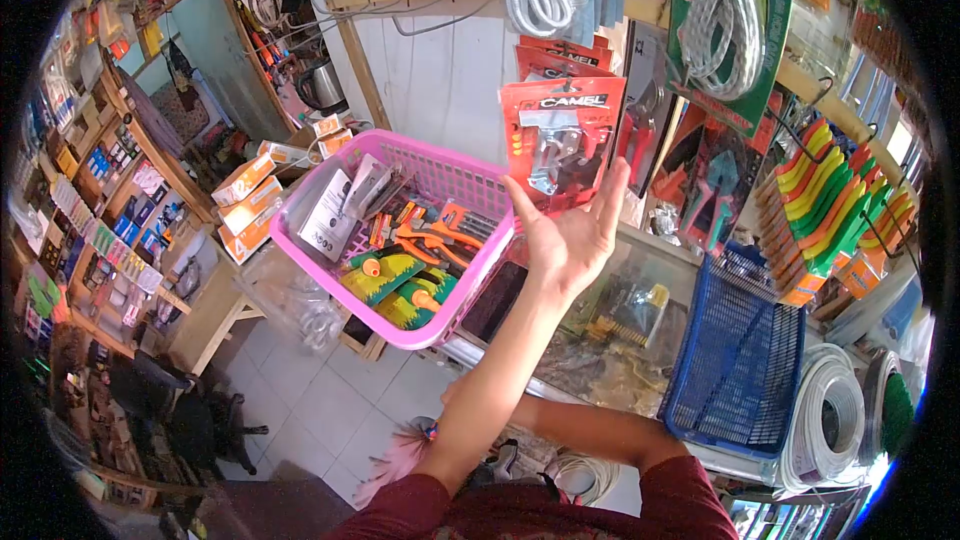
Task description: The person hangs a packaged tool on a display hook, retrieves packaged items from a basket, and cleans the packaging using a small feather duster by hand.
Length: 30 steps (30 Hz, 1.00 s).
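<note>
Pinching the red packet edgewise would suit that left hand, spread apart; the right hand, mostly hidden, I can't tell.

A hardware shop is suggested: red packets marked CAMEL are hung on display, coils of pale cable are set beside a blue basket, orange-handled tools are gathered in a pink basket, and wooden shelves are crammed with small packaged goods.
</note>
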Available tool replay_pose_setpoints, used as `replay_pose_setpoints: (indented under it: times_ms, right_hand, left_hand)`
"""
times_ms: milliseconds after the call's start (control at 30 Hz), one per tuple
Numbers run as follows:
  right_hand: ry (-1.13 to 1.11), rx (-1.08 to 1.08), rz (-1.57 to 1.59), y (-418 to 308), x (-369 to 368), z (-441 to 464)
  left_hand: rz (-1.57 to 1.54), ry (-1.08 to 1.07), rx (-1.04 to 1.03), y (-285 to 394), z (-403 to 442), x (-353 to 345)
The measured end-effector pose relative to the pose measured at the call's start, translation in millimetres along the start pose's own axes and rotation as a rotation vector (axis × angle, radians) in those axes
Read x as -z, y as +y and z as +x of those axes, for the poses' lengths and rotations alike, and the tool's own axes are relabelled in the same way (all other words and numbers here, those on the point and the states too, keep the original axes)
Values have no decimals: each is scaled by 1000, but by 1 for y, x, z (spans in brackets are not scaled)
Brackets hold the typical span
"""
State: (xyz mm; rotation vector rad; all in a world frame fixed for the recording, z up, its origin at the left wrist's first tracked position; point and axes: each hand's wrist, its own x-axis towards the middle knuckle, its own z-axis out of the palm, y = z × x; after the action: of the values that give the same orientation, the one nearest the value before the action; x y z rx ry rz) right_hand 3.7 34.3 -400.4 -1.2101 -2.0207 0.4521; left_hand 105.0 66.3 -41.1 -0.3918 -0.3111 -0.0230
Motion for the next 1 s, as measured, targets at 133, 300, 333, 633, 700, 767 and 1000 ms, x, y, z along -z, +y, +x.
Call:
replay_pose_setpoints:
  times_ms: [133,300,333,633,700,767,1000]
  right_hand:
    - [-39,-3,125,6,-1,3]
    - [-22,-51,951,38,-36,-1]
    - [-27,-63,1097,46,-46,0]
    - [-267,-85,12,-17,20,27]
    - [-442,-139,-260,-37,40,36]
    - [-639,-263,-305,-101,98,64]
    - [-608,-206,-518,-109,91,64]
  left_hand:
    - [658,16,29,-13,-31,-6]
    - [1751,46,-800,-28,-63,-19]
    - [1843,-82,-1155,-26,-53,-18]
    - [2571,-175,-1467,-7,6,-47]
    - [2568,-207,-1410,-6,0,-48]
    - [2608,-196,-1385,0,-14,-49]
    - [2644,270,-1208,114,-75,-80]
